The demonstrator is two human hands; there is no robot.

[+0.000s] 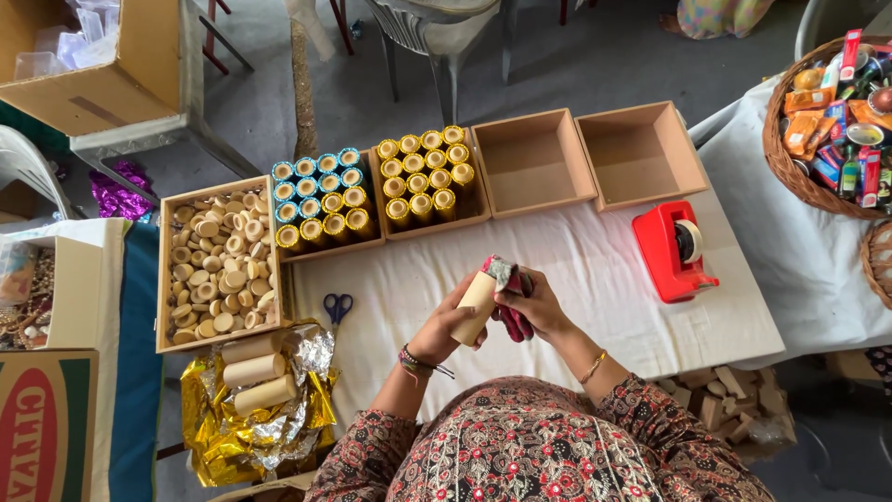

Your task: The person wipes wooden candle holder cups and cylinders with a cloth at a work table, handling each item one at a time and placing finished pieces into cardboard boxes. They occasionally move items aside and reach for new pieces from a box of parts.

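Both forearms reach forward from the bottom of the view and angle inward, so the two hands meet close together in front of the body. The left hand (446, 321) is cupped with its palm turned toward the right, fingers curled and the thumb up. The right hand (534, 302) sits just beside it, fingers bent and pinched inward; how tightly they close is hard to tell from above. Both wrists are bent slightly, each wearing a bangle or thread band.
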